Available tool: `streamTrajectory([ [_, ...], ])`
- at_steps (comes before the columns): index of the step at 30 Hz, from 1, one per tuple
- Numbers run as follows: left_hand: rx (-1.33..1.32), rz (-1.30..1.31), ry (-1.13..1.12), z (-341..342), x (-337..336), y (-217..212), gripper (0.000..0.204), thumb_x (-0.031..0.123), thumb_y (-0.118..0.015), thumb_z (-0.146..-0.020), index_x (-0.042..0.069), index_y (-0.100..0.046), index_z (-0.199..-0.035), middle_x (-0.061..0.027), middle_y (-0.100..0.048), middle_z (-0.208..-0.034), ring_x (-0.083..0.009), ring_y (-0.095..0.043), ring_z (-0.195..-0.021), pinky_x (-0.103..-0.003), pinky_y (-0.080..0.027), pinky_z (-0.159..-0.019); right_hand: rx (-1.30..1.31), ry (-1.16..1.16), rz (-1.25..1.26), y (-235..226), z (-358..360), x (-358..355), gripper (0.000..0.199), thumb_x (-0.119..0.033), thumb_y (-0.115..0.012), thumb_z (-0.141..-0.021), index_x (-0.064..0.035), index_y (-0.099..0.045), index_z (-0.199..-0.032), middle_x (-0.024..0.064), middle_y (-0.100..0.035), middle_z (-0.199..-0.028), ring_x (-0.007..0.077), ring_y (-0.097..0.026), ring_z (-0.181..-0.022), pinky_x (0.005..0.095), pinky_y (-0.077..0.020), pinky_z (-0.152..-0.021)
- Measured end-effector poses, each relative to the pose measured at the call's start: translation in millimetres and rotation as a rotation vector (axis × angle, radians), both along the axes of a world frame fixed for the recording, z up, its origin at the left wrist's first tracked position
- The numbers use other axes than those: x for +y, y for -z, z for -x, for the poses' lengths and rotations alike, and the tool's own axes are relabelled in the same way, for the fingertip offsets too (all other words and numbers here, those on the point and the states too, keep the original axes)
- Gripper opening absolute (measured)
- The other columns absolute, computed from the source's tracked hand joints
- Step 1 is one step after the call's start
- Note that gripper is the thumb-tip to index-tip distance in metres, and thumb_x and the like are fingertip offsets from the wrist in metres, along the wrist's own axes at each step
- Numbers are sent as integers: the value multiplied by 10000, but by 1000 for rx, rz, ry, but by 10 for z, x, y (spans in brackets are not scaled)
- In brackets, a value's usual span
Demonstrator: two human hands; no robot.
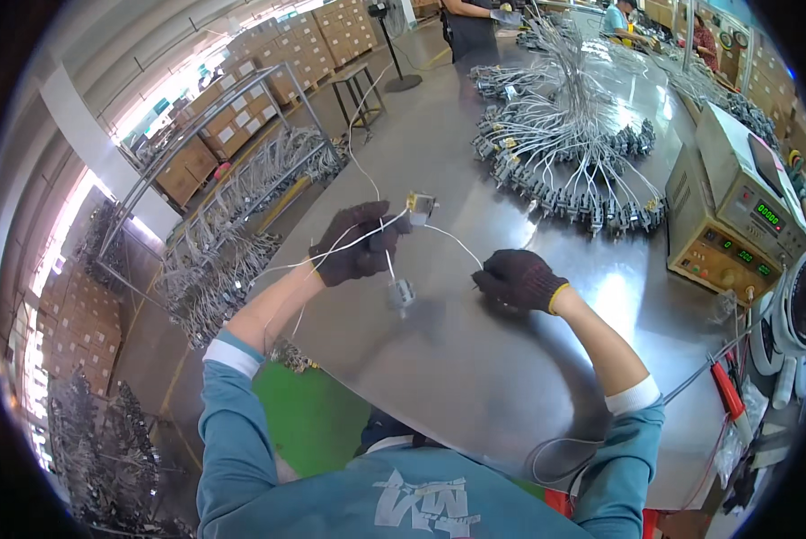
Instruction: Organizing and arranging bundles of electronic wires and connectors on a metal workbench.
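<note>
While both gloved hands work above the shiny metal table (475, 359), the left hand (358, 242) is closed around a thin white wire (452, 239), a small metal connector (420, 206) standing just past its fingertips and a second small grey part (401, 293) hanging on the wire below it. The right hand (519, 280), curled narrow, pinches the same wire's other end close to the tabletop. Farther back lie a heap of wired connectors (564, 171) and, at right, a beige test instrument (735, 216).
</note>
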State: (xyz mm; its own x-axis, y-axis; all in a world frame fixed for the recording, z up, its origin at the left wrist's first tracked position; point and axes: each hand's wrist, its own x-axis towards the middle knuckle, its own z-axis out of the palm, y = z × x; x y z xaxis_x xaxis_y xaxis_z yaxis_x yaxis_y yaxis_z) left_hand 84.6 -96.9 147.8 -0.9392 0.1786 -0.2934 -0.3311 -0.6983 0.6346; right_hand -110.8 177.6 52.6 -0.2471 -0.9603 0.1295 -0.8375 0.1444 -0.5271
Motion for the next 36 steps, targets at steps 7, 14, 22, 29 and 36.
streamTrajectory([
  [7,-234,-230,67,153,-170,738,640,431,-568,-1047,-179,-583,-1240,-178,-719,-883,-214,-599,-623,-303,-454,-537,364,117,-180,-255,-186,443,397,-484,-697,-912,-93,-769,-922,133,-711,-968,345,-673,-998,479,-552,-880],
  [14,-52,27,-138,135,-111,918,687,575,-443,-1075,-56,-660,-1240,-183,-735,-1135,-265,-677,-842,-382,-553,-784,357,91,-51,-189,-313,705,398,-384,-743,-875,-114,-711,-1166,132,-679,-1157,352,-614,-1160,494,-518,-954],
  [22,62,747,-201,-119,-192,1073,312,227,-652,-1022,17,-689,-1250,-65,-740,-1050,-182,-701,-915,-348,-564,-880,404,112,-33,-84,-253,704,276,-251,-697,-914,-99,-720,-1143,110,-683,-1136,336,-639,-1111,454,-555,-929],
  [29,594,1987,50,-739,-152,879,595,276,-808,-820,19,-640,-1330,-214,-618,-1383,-422,-578,-1296,-518,-469,-1112,365,82,42,-136,-286,586,240,-252,-722,-896,-78,-722,-1061,136,-680,-1026,355,-657,-1009,467,-565,-847],
  [36,640,2161,79,-730,422,849,885,448,-882,-720,27,-546,-1422,-218,-561,-1444,-455,-538,-1319,-550,-420,-1139,506,-3,179,-75,-310,436,141,-229,-702,-879,-91,-686,-853,114,-637,-847,345,-638,-818,471,-551,-746],
])
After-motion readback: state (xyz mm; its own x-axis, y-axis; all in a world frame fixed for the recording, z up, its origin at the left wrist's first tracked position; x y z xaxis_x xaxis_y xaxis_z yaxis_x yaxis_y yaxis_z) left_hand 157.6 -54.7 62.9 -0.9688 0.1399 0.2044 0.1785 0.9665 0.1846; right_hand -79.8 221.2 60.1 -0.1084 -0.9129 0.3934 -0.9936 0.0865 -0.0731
